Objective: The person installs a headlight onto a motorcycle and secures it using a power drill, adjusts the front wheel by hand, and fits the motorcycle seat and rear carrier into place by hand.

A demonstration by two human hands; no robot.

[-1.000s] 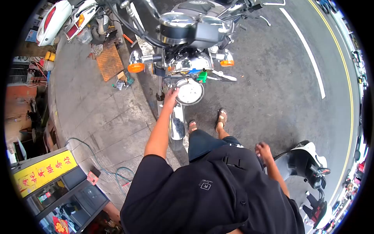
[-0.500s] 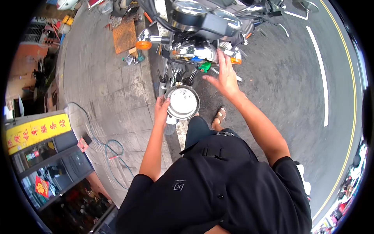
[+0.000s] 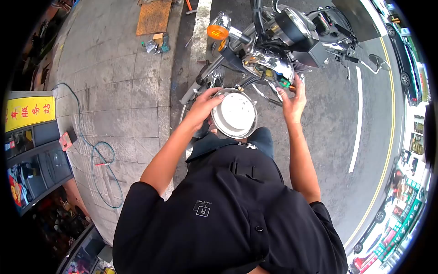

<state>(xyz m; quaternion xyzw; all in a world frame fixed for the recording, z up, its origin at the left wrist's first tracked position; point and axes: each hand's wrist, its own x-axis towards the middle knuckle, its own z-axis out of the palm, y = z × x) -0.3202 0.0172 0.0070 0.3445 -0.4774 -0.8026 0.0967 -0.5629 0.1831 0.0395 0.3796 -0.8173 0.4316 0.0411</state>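
Left hand (image 3: pixel 204 108) clasps the headlight (image 3: pixel 237 113), thumb over rim.

Surroundings, located by hand.
Left of the left hand (image 3: pixel 203 109): hose (image 3: pixel 93 147), looped on the pavement (image 3: pixel 137 114); farther left, yellow sign (image 3: pixel 30 112). Ahead and to the left: rusty plate (image 3: pixel 153 18), small box (image 3: pixel 158 36) just beside its near edge. Right of the right hand (image 3: pixel 294 102): white line (image 3: pixel 358 118) on the road (image 3: pixel 331 141); farther right, yellow line (image 3: pixel 395 105); beyond this, dark car (image 3: pixel 404 57).
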